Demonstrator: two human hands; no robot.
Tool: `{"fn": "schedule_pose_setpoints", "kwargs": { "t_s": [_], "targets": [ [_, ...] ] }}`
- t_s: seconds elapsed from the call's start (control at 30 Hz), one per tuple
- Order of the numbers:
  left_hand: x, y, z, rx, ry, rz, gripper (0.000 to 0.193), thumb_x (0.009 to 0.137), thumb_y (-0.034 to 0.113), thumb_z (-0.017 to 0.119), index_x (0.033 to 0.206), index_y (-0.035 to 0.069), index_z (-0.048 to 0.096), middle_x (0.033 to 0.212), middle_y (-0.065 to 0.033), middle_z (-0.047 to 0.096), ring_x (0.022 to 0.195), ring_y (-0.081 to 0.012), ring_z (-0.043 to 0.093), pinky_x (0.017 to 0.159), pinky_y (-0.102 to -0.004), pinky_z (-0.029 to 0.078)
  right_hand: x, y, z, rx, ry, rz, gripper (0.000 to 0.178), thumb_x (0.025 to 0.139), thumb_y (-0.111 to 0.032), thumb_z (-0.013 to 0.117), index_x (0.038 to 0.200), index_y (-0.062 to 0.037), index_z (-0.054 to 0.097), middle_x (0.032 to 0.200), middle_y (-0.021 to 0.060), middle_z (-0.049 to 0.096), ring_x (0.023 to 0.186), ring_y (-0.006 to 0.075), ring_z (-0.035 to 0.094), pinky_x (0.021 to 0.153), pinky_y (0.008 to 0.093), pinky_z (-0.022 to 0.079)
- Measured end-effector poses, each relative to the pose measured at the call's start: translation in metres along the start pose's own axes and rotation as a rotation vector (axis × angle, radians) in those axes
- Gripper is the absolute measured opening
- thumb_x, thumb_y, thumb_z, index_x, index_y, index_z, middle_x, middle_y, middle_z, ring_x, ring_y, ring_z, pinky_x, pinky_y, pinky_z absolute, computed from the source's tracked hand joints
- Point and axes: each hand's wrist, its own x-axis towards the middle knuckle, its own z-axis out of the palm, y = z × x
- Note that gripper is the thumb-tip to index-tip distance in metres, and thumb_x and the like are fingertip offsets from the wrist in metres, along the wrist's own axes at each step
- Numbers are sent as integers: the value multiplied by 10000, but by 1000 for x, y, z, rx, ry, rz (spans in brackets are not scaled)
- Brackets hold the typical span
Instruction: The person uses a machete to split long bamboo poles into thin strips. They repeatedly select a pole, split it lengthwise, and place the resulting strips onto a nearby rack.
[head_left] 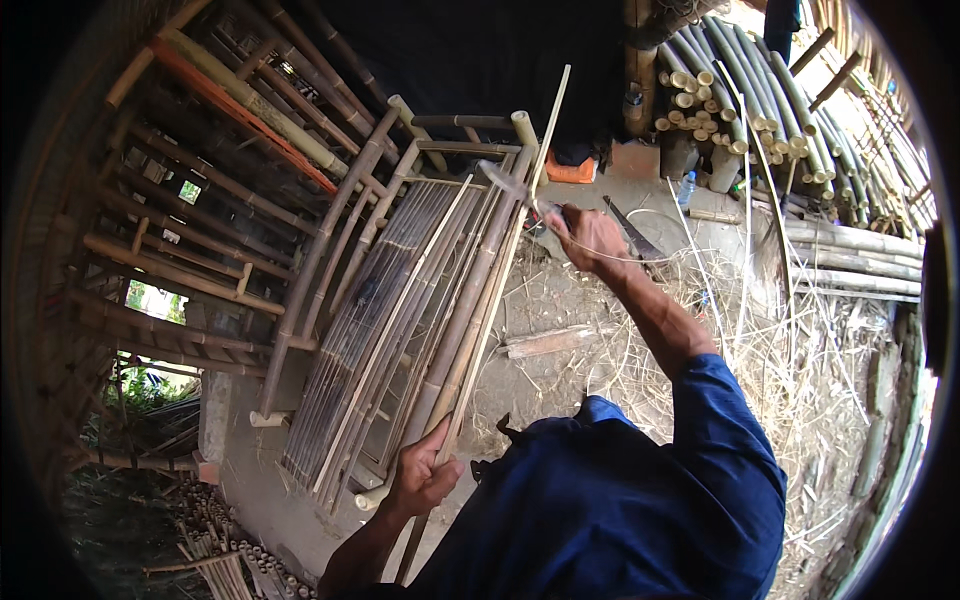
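My left hand (424, 476) is closed around the lower part of a long, pale split bamboo strip (487, 326). The strip slants up beside the front rail of a bamboo bench (446, 370) and extends past its far post. In my right hand (592, 238), fingers wrapped round the handle, is a knife (512, 186). Its blade, blurred by motion, points left across the strip near the bench's far end; whether it touches the strip I cannot tell. A thin, curling sliver passes by my right wrist. Dark slats (395, 265) form the bench seat, with loose thin strips lying over them.
Bamboo shavings (690, 310) litter the floor to my right, with a flat wood piece (548, 342) nearer. A saw (634, 232) lies beyond my right hand. Bamboo poles (760, 90) are stacked at far right, near a plastic bottle (686, 188). Bamboo framework (190, 250) stands at left.
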Motion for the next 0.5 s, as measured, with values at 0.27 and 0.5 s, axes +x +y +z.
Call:
{"fn": "schedule_pose_setpoints", "kwargs": {
  "t_s": [0.27, 0.5],
  "targets": [
    [-47, -3, -17, 209, 28, 3, 713, 884, 64, 645, 1504, -77, 321, 622, 30, 492, 552, -17, 432, 506, -207, 358, 75, 81, -51, -44, 54, 282, 757, 952, -702, 390, 912, -22, 721, 906, 276, 694, 916, 470, 660, 802, 530, 523],
    [-130, -9, -14, 411, 180, -182, 479, 829, 73, 726, 1285, -36, 629, 583, 39, 537, 488, -58, 485, 474, -244, 425, 124, 208, -153, -48, 268, 776, 950, 930, -773, 276, 1150, 62, 672, 1167, 351, 627, 1188, 476, 576, 1005, 522, 443]
  ]
}}
